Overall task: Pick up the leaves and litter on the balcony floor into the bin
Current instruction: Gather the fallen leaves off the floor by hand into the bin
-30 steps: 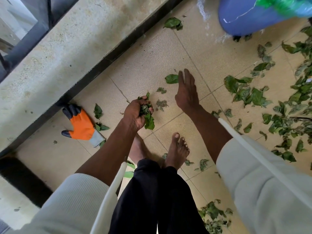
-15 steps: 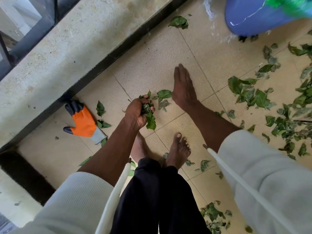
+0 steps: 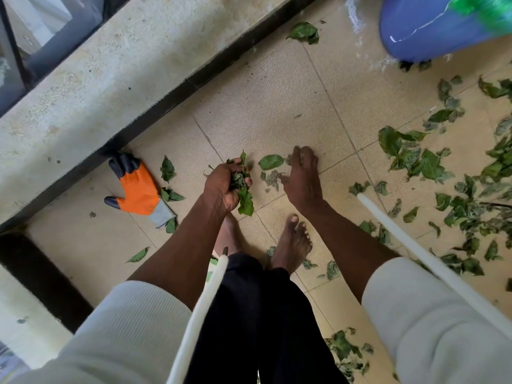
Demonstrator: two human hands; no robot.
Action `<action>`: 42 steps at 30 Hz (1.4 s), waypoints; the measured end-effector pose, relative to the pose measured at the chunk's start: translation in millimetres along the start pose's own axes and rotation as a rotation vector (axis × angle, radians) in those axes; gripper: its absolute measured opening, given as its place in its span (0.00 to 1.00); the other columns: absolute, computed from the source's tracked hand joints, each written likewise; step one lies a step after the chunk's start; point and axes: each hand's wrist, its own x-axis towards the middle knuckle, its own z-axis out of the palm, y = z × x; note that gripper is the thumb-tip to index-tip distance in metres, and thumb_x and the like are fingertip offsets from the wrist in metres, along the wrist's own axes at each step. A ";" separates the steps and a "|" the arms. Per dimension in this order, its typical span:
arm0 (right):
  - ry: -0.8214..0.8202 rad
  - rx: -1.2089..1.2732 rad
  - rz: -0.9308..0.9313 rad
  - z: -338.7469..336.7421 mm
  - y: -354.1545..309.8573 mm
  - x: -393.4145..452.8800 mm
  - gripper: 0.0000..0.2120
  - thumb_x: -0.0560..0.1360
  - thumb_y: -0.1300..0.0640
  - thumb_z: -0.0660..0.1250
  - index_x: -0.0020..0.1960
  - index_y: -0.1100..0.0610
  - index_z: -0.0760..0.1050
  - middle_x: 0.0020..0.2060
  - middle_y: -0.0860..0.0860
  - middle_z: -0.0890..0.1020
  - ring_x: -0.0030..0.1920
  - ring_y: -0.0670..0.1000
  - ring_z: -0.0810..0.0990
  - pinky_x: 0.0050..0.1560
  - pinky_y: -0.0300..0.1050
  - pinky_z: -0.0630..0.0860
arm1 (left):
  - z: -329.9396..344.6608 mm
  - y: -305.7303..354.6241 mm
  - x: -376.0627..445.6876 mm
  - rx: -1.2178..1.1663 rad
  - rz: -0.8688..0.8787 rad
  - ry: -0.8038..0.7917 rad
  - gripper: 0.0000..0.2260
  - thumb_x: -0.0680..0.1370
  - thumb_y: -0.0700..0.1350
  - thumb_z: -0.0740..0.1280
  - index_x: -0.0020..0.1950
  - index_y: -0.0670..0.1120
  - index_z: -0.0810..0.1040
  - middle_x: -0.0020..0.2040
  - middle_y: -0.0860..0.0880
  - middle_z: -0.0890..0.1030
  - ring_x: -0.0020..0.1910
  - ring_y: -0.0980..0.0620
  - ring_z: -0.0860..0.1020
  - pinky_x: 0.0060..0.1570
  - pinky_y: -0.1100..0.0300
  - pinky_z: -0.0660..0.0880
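A bunch of leaves (image 3: 241, 187) is gripped in the left hand (image 3: 225, 185); the right hand (image 3: 302, 178) is held open over bare floor (image 3: 266, 106) beside the wall's edge (image 3: 83, 87).

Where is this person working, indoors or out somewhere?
Most likely a balcony or terrace: a beige tiled floor runs along a low concrete ledge with a dark railing beyond it, and green leaves lie scattered over the tiles.

Green leaves (image 3: 410, 159) lie scattered flat on the beige tiles, thickest right, below the blue bin (image 3: 421, 26)
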 end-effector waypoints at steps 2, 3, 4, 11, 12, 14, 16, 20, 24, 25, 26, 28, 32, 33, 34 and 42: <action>-0.056 0.025 -0.056 1.2 1.0 2.4 0.47 0.66 0.51 0.80 0.75 0.66 0.59 0.70 0.64 0.64 0.67 0.63 0.66 0.68 0.53 0.67 | -4.3 -0.3 0.9 -0.002 0.004 0.007 0.09 0.76 0.28 0.59 0.47 0.42 0.73 0.37 0.42 0.74 0.30 0.50 0.73 0.24 0.62 0.72; -0.082 -0.010 -0.109 2.2 -0.3 3.9 0.50 0.64 0.50 0.81 0.75 0.65 0.58 0.70 0.64 0.64 0.68 0.63 0.66 0.67 0.53 0.68 | -6.1 -0.9 1.0 0.001 0.005 0.009 0.10 0.76 0.28 0.59 0.47 0.42 0.73 0.37 0.42 0.74 0.30 0.50 0.73 0.24 0.62 0.72; -0.111 -0.070 -0.165 3.4 -3.0 4.8 0.51 0.63 0.49 0.81 0.76 0.63 0.58 0.71 0.64 0.63 0.68 0.63 0.66 0.66 0.53 0.70 | -8.3 -1.6 0.8 0.006 0.007 0.011 0.10 0.76 0.28 0.59 0.47 0.42 0.73 0.37 0.42 0.74 0.30 0.50 0.73 0.24 0.62 0.72; -0.136 -0.295 -0.575 11.9 -9.1 -1.6 0.27 0.70 0.65 0.69 0.69 0.58 0.70 0.67 0.61 0.70 0.64 0.59 0.71 0.57 0.50 0.77 | -20.5 -3.2 -1.1 -0.008 0.016 0.028 0.09 0.76 0.28 0.59 0.47 0.41 0.73 0.37 0.42 0.74 0.31 0.49 0.73 0.24 0.62 0.72; -0.108 -0.316 -0.624 13.2 -6.2 -4.6 0.23 0.70 0.67 0.66 0.65 0.60 0.73 0.64 0.60 0.73 0.61 0.59 0.74 0.55 0.48 0.78 | -21.3 -4.2 -1.6 -0.006 0.017 0.032 0.09 0.76 0.28 0.59 0.47 0.41 0.73 0.37 0.42 0.75 0.32 0.49 0.73 0.24 0.62 0.72; -0.050 -0.348 -0.667 16.2 0.4 -7.9 0.18 0.70 0.68 0.60 0.57 0.62 0.78 0.55 0.59 0.78 0.55 0.57 0.78 0.50 0.46 0.79 | -22.1 -6.3 -2.3 0.001 0.017 0.031 0.09 0.76 0.28 0.59 0.47 0.41 0.73 0.38 0.42 0.75 0.32 0.49 0.73 0.24 0.62 0.72; -0.004 -0.359 -0.702 19.5 6.5 -7.4 0.16 0.70 0.67 0.55 0.50 0.64 0.80 0.49 0.58 0.79 0.50 0.57 0.79 0.45 0.45 0.80 | -22.9 -8.4 -2.7 0.007 0.013 0.029 0.09 0.76 0.28 0.59 0.47 0.41 0.74 0.38 0.42 0.75 0.32 0.49 0.73 0.24 0.62 0.72; -0.016 -0.363 -0.704 15.7 4.2 -5.8 0.06 0.64 0.69 0.68 0.40 0.63 0.82 0.41 0.56 0.80 0.44 0.55 0.79 0.36 0.43 0.78 | -28.1 -8.2 -2.4 0.006 0.010 0.029 0.09 0.76 0.28 0.59 0.46 0.41 0.74 0.38 0.43 0.74 0.32 0.49 0.73 0.24 0.62 0.72; -0.018 -0.160 -0.504 13.1 -14.8 -7.1 0.10 0.70 0.71 0.62 0.43 0.65 0.82 0.44 0.57 0.80 0.49 0.58 0.78 0.35 0.49 0.80 | -38.7 -5.8 -4.9 -0.036 0.020 0.018 0.10 0.76 0.28 0.58 0.46 0.42 0.73 0.37 0.43 0.74 0.31 0.50 0.73 0.25 0.62 0.72; -0.004 -0.095 -0.491 10.3 -24.5 -5.9 0.12 0.70 0.71 0.60 0.44 0.66 0.82 0.46 0.57 0.80 0.50 0.59 0.78 0.35 0.50 0.81 | -41.9 -4.2 -5.7 -0.049 0.027 0.018 0.10 0.76 0.29 0.58 0.46 0.42 0.73 0.36 0.43 0.74 0.31 0.50 0.72 0.25 0.62 0.72; -0.010 -0.059 -0.500 6.3 -36.8 -4.3 0.12 0.71 0.72 0.60 0.45 0.66 0.82 0.48 0.57 0.80 0.52 0.59 0.77 0.37 0.51 0.81 | -45.7 -2.0 -6.3 -0.063 0.036 0.022 0.10 0.76 0.29 0.58 0.46 0.42 0.73 0.36 0.43 0.74 0.31 0.50 0.73 0.26 0.62 0.72; -0.088 -0.069 -0.539 1.1 -61.7 1.3 0.11 0.73 0.72 0.62 0.48 0.65 0.82 0.58 0.57 0.78 0.58 0.57 0.75 0.43 0.52 0.82 | -53.8 3.2 -6.2 -0.096 0.056 0.042 0.10 0.76 0.29 0.59 0.47 0.42 0.73 0.36 0.43 0.74 0.31 0.50 0.73 0.26 0.62 0.72; -0.226 -0.284 -0.606 8.2 -82.4 6.8 0.12 0.77 0.68 0.60 0.55 0.63 0.81 0.67 0.55 0.72 0.65 0.55 0.70 0.52 0.47 0.78 | -67.2 9.3 -6.0 -0.128 0.068 0.061 0.10 0.75 0.29 0.59 0.46 0.42 0.74 0.36 0.43 0.74 0.31 0.50 0.73 0.26 0.62 0.72; -0.218 -0.330 -0.639 10.4 -78.7 5.7 0.13 0.77 0.67 0.60 0.55 0.62 0.81 0.64 0.54 0.75 0.64 0.55 0.71 0.52 0.45 0.77 | -68.6 9.4 -6.6 -0.124 0.064 0.058 0.10 0.76 0.29 0.59 0.46 0.42 0.73 0.36 0.43 0.74 0.31 0.50 0.73 0.26 0.62 0.72; -0.188 -0.370 -0.669 12.8 -74.1 4.7 0.12 0.77 0.66 0.62 0.54 0.60 0.82 0.59 0.54 0.78 0.62 0.54 0.73 0.51 0.43 0.77 | -70.0 9.8 -7.1 -0.123 0.063 0.053 0.10 0.76 0.29 0.59 0.46 0.42 0.73 0.36 0.43 0.74 0.31 0.50 0.73 0.26 0.62 0.72; 0.067 -0.005 -0.399 10.5 -29.3 5.4 0.08 0.65 0.75 0.70 0.42 0.67 0.81 0.40 0.59 0.81 0.44 0.60 0.79 0.34 0.49 0.80 | -64.8 2.0 -7.3 -0.133 0.046 0.049 0.10 0.76 0.29 0.59 0.46 0.42 0.74 0.36 0.43 0.74 0.31 0.50 0.73 0.26 0.62 0.73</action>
